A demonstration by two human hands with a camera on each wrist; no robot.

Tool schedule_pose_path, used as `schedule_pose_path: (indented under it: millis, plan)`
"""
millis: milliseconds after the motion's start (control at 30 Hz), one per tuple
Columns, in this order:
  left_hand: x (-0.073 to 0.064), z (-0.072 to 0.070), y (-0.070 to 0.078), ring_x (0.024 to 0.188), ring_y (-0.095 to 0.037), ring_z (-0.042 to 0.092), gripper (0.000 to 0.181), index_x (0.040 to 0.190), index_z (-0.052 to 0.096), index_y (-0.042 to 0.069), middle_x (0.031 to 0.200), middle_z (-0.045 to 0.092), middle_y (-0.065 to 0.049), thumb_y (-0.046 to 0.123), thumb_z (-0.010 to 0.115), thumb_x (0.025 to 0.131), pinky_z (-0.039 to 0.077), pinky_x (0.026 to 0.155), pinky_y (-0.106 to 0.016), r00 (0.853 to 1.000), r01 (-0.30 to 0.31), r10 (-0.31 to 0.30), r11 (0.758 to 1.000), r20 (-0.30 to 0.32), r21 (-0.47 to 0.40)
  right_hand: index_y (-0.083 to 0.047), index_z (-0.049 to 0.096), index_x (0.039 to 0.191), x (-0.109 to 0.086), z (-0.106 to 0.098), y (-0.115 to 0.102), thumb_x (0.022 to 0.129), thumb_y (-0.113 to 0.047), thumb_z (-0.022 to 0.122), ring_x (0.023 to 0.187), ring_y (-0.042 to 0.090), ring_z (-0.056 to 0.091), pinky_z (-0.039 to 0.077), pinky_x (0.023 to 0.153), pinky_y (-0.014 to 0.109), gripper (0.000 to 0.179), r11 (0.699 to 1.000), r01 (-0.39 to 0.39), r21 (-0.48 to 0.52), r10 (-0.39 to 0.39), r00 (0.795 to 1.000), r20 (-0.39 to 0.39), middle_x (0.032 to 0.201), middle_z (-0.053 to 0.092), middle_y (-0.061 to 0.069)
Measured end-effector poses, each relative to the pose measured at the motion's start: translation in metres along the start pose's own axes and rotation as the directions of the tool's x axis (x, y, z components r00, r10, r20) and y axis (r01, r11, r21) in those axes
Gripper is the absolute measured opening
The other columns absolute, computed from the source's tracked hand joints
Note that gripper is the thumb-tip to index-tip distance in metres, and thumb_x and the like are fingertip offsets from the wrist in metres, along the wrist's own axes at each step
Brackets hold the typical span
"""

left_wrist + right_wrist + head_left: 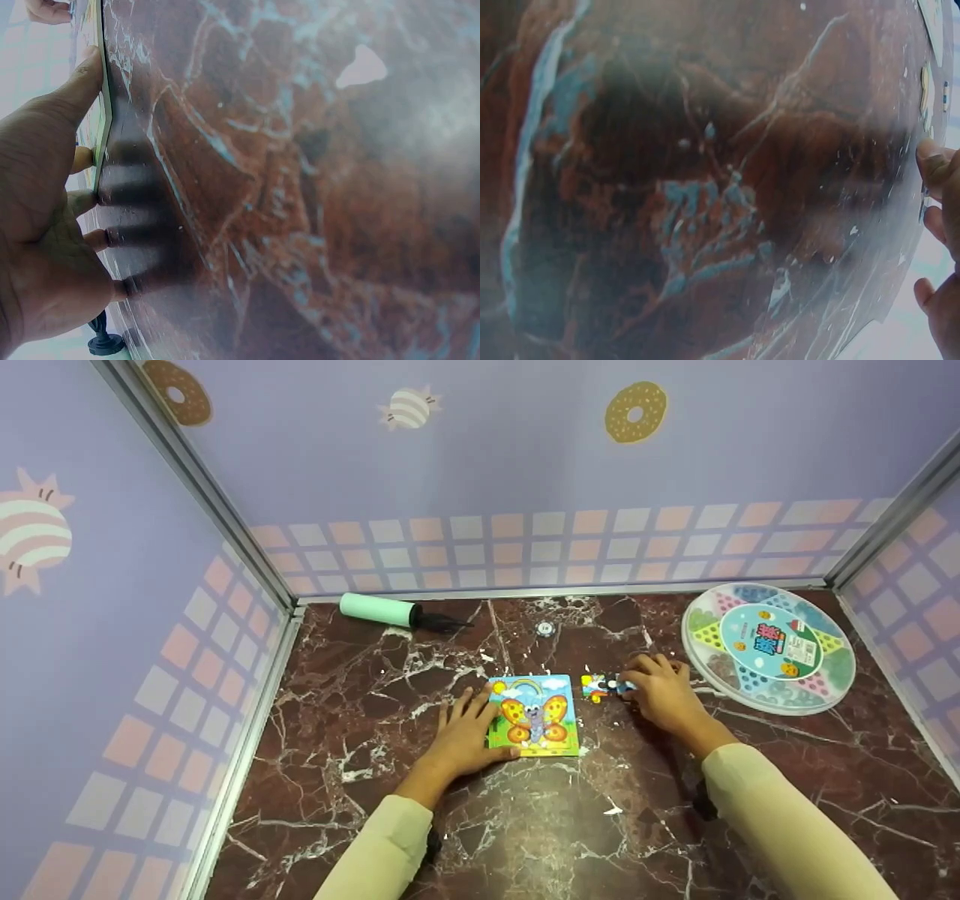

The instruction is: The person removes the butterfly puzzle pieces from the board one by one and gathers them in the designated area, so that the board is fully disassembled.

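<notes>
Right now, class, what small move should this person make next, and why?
The right grip should probably slide one of the small coloured pieces clear of the rest: they lie bunched beside the butterfly board, that grip partly covers them, and the left grip rests at the board's left side.

One puzzle is touched by the left grip; beyond it, one pump and one disc are seen. Beside the right grip, one box is seen; small pieces, partly hidden, cannot be counted.

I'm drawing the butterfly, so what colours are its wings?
Its wings are orange and yellow with spots, clearest in the head view.
</notes>
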State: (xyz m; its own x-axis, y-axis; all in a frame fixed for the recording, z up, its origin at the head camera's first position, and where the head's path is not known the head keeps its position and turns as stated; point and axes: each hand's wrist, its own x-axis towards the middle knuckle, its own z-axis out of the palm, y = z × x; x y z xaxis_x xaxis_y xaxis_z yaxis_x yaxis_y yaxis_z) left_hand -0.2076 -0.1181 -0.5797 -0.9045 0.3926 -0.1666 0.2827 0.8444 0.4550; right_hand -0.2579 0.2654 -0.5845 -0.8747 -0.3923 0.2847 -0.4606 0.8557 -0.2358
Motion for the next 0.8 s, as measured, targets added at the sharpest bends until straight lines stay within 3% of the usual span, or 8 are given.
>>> schedule_pose_path:
  millis: [800]
  plan:
    - [0.0006, 0.0006, -0.0009, 0.173, -0.044, 0.014, 0.087, 0.164, 0.052, 0.018, 0.186, 0.021, -0.01, 0.068, 0.075, 0.096, 0.007, 0.135, -0.078, 1.0, 0.0, 0.0, 1.0, 0.006, 0.004, -0.013, 0.082, 0.118, 0.003, 0.0044, -0.0011, 0.093, -0.01, 0.085, 0.122, 0.044, 0.059, 0.043, 0.104, 0.083, 0.025, 1.0, -0.018, 0.006, 0.018, 0.998, 0.055, 0.127, 0.07, 0.013]
